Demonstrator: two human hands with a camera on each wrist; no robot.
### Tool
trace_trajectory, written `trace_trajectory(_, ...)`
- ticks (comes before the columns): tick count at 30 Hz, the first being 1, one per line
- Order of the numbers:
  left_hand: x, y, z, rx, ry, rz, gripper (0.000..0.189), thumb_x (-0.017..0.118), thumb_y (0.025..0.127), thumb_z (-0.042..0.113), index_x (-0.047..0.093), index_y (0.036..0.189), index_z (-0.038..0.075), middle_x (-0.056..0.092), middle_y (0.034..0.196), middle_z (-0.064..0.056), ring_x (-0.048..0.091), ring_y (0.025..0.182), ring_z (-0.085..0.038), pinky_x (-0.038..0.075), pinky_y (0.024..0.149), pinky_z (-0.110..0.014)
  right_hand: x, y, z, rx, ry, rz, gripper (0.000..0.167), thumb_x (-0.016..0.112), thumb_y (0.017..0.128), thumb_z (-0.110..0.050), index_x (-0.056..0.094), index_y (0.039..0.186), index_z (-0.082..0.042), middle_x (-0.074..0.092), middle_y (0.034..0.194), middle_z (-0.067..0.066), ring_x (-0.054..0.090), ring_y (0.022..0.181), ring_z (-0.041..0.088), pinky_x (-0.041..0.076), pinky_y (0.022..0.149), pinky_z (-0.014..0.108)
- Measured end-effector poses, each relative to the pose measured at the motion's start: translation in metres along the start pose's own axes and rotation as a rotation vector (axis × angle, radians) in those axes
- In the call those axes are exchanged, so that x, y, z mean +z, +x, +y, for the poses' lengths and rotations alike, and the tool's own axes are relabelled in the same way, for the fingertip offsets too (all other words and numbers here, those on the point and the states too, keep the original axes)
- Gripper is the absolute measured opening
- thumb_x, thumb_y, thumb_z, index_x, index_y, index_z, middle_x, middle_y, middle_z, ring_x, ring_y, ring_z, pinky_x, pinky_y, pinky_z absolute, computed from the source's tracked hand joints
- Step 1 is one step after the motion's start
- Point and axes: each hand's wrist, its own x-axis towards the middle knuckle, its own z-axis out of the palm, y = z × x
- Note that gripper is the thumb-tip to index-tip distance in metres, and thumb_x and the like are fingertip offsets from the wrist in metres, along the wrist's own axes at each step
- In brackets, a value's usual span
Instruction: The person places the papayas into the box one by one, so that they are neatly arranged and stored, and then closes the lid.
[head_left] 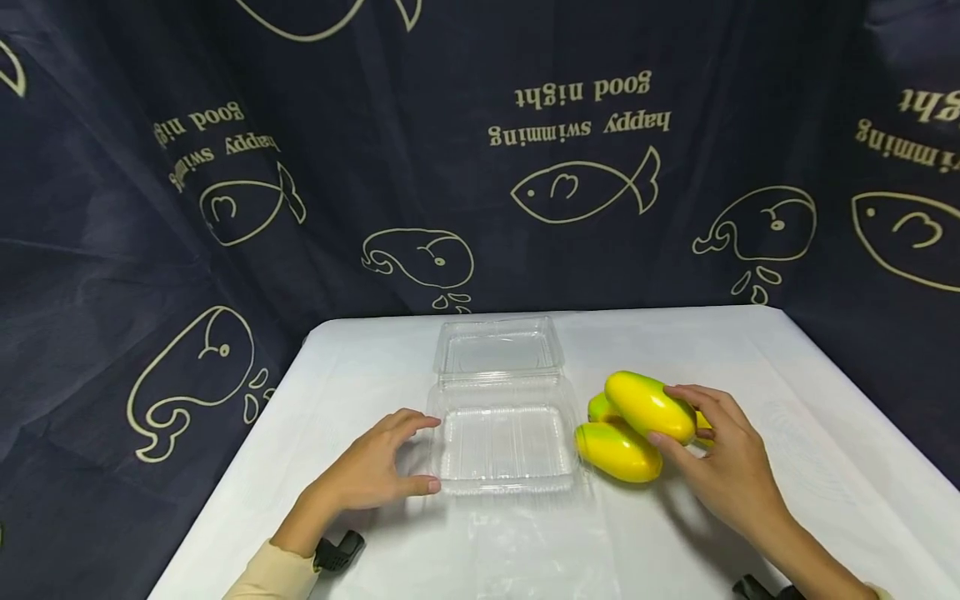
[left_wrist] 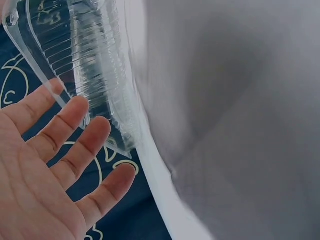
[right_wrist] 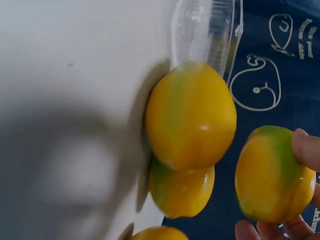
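Your right hand (head_left: 731, 468) grips a yellow-green fruit (head_left: 647, 407) near one end, thumb and fingers on opposite sides, holding it raised above the tabletop (head_left: 360, 358), right of its middle. Three more fruits (head_left: 621, 454) lie below and behind it, one mostly hidden by your hand. Just left of them, mid-tabletop, a clear plastic box (head_left: 502, 446) sits with its lid (head_left: 498, 350) folded back toward the far edge. Your left hand (head_left: 371, 468) is at the box's left side, fingers spread, holding nothing; whether the tips touch it, I cannot tell. The likeliest trouble is a slip: the glossy skin and off-centre grip could let the fruit twist free and send others rolling toward the right edge. The thin box could skid if bumped while unbraced.
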Motion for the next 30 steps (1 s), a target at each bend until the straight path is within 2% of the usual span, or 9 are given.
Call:
trace_trajectory(5,-0.001,0.001,0.000,-0.002,0.015,-0.004,0.082,0.081,0.073,0.063,0.053,0.143,0.030,0.050,0.139,0.019,0.050,0.131,-0.013,0.047,0.105,-0.048,0.007,0.008,-0.010,-0.012,0.005,-0.027,0.065,0.090,0.074,-0.017,0.063,0.133,-0.016,0.059,0.129,0.006,0.053,0.110,0.011,0.044,0.078,0.002)
trace_trajectory(9,-0.002,0.001,0.002,-0.009,0.009,-0.005,0.081,0.082,0.073,0.060,0.053,0.142,0.030,0.050,0.139,0.018,0.050,0.130,-0.014,0.047,0.105,-0.048,0.014,0.015,-0.017,-0.029,0.027,-0.050,0.064,0.090,0.074,-0.016,0.063,0.132,-0.013,0.058,0.131,0.007,0.055,0.111,0.019,0.047,0.078,0.005)
trace_trajectory(16,-0.001,0.000,0.002,-0.022,0.003,-0.009,0.081,0.082,0.074,0.059,0.053,0.143,0.029,0.050,0.138,0.018,0.050,0.131,-0.014,0.046,0.105,-0.049,0.030,0.024,-0.030,-0.089,0.083,-0.054,0.063,0.090,0.073,-0.012,0.064,0.130,-0.015,0.059,0.131,0.005,0.058,0.111,0.018,0.047,0.078,0.005)
trace_trajectory(24,0.000,0.001,0.003,-0.030,0.014,-0.020,0.082,0.081,0.073,0.062,0.052,0.144,0.030,0.049,0.141,0.018,0.047,0.135,-0.014,0.044,0.108,-0.049,0.041,0.028,-0.034,-0.101,0.090,-0.086,0.062,0.091,0.073,-0.015,0.064,0.129,-0.016,0.060,0.130,0.003,0.060,0.110,0.018,0.048,0.082,0.008)
trace_trajectory(30,-0.001,0.000,0.004,-0.020,0.029,-0.009,0.081,0.081,0.074,0.061,0.053,0.143,0.028,0.051,0.140,0.016,0.048,0.134,-0.016,0.045,0.106,-0.051,0.051,0.033,-0.036,-0.068,0.149,-0.174,0.060,0.088,0.077,-0.019,0.062,0.131,-0.017,0.059,0.132,0.003,0.063,0.110,0.020,0.054,0.082,0.015)
